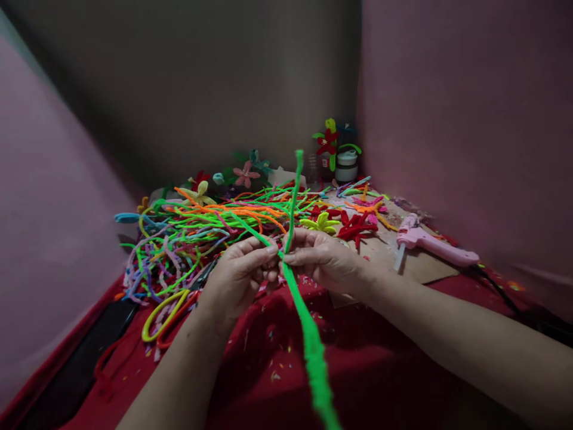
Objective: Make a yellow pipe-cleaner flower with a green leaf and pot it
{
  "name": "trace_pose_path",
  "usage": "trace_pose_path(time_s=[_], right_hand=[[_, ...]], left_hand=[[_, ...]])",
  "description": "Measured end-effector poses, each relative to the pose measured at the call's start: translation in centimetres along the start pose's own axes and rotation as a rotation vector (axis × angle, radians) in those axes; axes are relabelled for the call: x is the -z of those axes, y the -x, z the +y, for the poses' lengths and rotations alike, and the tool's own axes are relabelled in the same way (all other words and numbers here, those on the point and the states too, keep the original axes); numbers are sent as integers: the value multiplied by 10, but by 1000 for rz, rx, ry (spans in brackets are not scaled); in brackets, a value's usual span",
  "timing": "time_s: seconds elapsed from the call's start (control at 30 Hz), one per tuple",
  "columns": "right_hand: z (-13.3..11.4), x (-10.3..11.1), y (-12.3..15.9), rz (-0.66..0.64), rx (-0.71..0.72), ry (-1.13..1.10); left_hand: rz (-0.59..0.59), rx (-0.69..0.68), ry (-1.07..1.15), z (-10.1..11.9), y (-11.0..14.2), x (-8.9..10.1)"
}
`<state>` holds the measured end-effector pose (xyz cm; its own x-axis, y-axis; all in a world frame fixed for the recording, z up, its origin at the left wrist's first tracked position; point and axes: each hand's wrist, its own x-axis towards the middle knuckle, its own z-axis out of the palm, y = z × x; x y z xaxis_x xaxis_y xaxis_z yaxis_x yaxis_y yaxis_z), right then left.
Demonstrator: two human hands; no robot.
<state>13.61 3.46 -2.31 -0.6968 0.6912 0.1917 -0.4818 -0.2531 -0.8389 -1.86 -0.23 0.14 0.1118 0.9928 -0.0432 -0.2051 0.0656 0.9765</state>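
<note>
My left hand (pixel 237 275) and my right hand (pixel 320 258) meet over a red cloth (pixel 371 370), both pinched on bright green pipe cleaners (pixel 308 334). A thick, wrapped green length runs from the pinch down toward the camera. One thin green strand rises from my right hand's fingers, and another slants up left from my left hand's fingers into the pile. The fingertips of both hands touch at the joint.
A heap of loose pipe cleaners (pixel 192 233) in many colours lies behind my hands. Finished pipe-cleaner flowers (pixel 353 224) lie to the right, more stand by a small jar (pixel 347 164). A pink glue gun (pixel 430 242) rests on cardboard. Pink walls close in on both sides.
</note>
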Motion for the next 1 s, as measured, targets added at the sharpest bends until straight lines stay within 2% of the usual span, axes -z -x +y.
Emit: trace_pose_path(time_s=[0.13, 0.27, 0.37, 0.53, 0.7, 0.77, 0.87, 1.0], right_hand=[[2, 1, -1, 40, 35, 39], [3, 2, -2, 89, 152, 199], [1, -1, 0, 100, 177, 304], [-1, -6, 4, 148, 227, 482], [1, -8, 9, 213, 381, 857], [1, -9, 9, 237, 399, 915], [0, -10, 8, 254, 327, 801], [0, -8, 2, 225, 130, 431]], left_hand=[[-12, -73, -41, 0, 2, -3], [-51, -126, -160, -4, 2, 1], [-66, -148, -199, -5, 1, 3], [-86, -109, -353, 0, 3, 0], [-17, -50, -466, 1, 5, -5], [6, -49, -479, 0, 4, -5], [39, -71, -441, -1, 3, -6], [51, -84, -420, 2, 6, -8]])
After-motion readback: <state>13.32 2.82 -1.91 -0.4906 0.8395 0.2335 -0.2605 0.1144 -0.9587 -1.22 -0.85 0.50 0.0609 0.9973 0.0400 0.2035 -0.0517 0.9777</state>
